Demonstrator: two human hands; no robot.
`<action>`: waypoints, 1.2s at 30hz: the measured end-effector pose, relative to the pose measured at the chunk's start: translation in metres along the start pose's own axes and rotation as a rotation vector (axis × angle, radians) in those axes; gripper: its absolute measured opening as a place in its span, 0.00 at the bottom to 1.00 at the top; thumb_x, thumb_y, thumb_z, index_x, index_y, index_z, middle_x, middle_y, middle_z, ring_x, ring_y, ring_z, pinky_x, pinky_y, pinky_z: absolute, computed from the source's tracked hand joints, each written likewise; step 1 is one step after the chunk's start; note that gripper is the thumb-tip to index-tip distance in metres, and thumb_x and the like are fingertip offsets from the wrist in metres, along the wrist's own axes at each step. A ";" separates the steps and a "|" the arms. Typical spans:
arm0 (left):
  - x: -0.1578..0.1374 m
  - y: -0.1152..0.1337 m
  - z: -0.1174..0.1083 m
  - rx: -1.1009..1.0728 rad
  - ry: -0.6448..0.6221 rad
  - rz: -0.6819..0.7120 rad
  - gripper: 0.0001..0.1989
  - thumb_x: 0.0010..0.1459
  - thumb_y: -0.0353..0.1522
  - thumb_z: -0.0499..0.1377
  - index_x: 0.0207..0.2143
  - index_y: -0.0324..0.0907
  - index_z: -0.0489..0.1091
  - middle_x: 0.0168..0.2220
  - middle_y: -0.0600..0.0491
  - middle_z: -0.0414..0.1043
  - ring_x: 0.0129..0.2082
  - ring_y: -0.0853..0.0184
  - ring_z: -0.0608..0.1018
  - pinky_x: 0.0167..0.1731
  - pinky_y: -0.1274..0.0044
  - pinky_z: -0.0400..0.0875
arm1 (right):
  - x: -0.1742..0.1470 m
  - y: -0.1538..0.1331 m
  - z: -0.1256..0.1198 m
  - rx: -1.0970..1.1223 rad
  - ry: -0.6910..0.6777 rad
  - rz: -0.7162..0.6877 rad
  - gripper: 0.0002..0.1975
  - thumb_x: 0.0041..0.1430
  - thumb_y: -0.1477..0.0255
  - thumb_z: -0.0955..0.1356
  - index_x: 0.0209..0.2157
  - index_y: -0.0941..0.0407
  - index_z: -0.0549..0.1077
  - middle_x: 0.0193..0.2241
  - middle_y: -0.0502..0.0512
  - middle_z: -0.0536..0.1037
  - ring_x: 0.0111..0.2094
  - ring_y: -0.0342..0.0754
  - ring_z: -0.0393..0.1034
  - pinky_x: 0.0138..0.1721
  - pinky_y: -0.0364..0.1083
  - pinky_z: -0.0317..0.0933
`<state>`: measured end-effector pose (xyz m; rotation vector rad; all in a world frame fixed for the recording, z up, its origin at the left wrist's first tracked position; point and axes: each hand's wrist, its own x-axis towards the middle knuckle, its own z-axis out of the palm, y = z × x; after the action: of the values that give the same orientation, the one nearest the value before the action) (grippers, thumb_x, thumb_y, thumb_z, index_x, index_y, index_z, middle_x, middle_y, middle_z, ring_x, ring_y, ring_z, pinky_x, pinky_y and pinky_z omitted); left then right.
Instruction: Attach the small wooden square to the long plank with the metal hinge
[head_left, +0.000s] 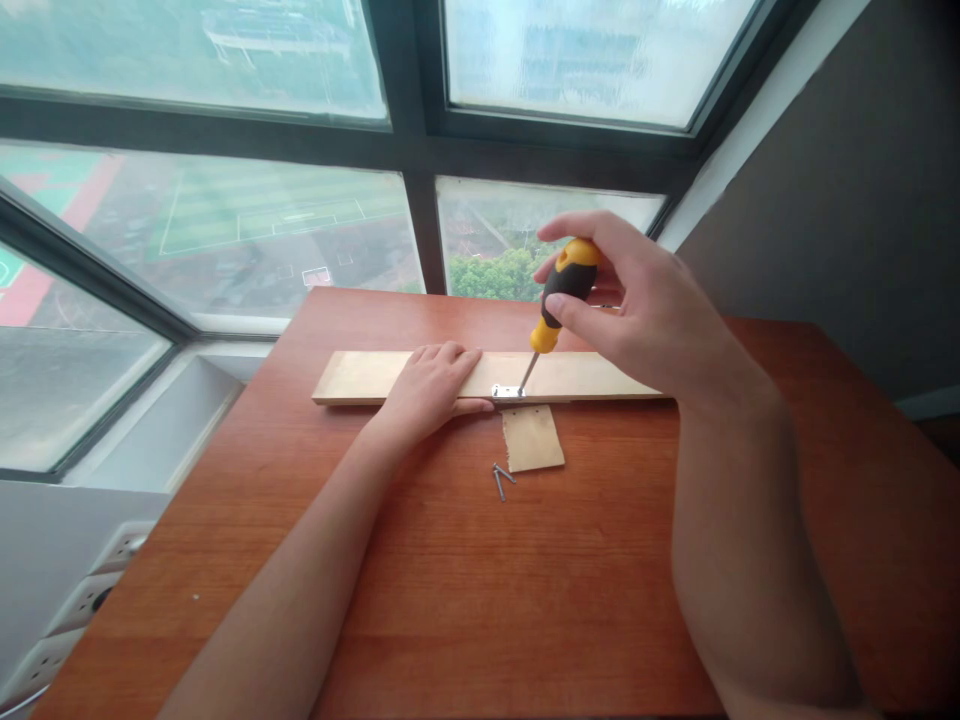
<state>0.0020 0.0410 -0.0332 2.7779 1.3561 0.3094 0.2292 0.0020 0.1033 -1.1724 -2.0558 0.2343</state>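
Head view, starting at the bottom of the frame: we see both our forearms reaching up over a reddish-brown table (525, 600). Just above the middle, slightly left of center, two loose screws (501, 478) lie on the tabletop, and just to their right sits a small tan piece of wood (532, 438), apart from them. Above that, a long pale wooden plank (360, 377) lies across the table. Our left hand (431, 385) rests flat on the plank, fingers extended and released, pressing down on the wood. Just right of it, a small metal bracket (508, 391) sits on the plank's near edge. Our right hand (637, 300), right of center, grasps the yellow-and-black handle of a screwdriver (562, 295) with fingers and thumb curled around it; the shaft slants down and left, its tip on the bracket. Across the top of the frame runs a dark-framed window (412, 150).
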 end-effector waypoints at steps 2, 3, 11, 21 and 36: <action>0.000 0.000 0.000 -0.001 0.001 0.003 0.36 0.55 0.56 0.53 0.59 0.44 0.59 0.51 0.43 0.67 0.49 0.52 0.70 0.50 0.65 0.61 | 0.001 0.001 0.002 -0.114 0.057 0.026 0.18 0.57 0.69 0.68 0.51 0.50 0.68 0.37 0.51 0.76 0.36 0.50 0.72 0.40 0.51 0.67; 0.000 0.000 0.000 -0.002 0.002 0.004 0.36 0.55 0.56 0.53 0.59 0.44 0.59 0.51 0.43 0.67 0.49 0.52 0.70 0.50 0.65 0.61 | 0.002 0.001 0.004 -0.172 0.085 0.045 0.18 0.57 0.67 0.68 0.50 0.50 0.69 0.35 0.51 0.75 0.34 0.50 0.71 0.39 0.52 0.67; 0.000 0.001 0.000 -0.005 0.016 -0.010 0.36 0.54 0.56 0.54 0.58 0.45 0.59 0.53 0.43 0.64 0.50 0.52 0.69 0.49 0.66 0.61 | 0.000 -0.001 -0.004 0.054 -0.050 -0.010 0.20 0.59 0.72 0.65 0.54 0.50 0.66 0.45 0.52 0.75 0.43 0.50 0.72 0.43 0.50 0.67; 0.000 0.002 -0.002 0.008 0.007 0.004 0.36 0.55 0.56 0.52 0.58 0.43 0.60 0.51 0.44 0.65 0.49 0.53 0.68 0.50 0.66 0.60 | 0.002 0.002 0.001 -0.071 0.040 0.042 0.17 0.59 0.68 0.67 0.51 0.51 0.67 0.43 0.54 0.75 0.40 0.51 0.71 0.40 0.51 0.66; 0.001 0.002 -0.003 0.023 -0.018 -0.005 0.38 0.55 0.58 0.51 0.59 0.43 0.59 0.50 0.43 0.65 0.47 0.52 0.69 0.48 0.66 0.62 | 0.001 -0.001 0.001 -0.042 -0.014 -0.022 0.21 0.59 0.73 0.64 0.54 0.51 0.65 0.42 0.52 0.75 0.38 0.48 0.71 0.39 0.48 0.67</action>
<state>0.0031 0.0407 -0.0296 2.7883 1.3707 0.2698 0.2276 0.0023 0.1037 -1.1761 -2.0944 0.1898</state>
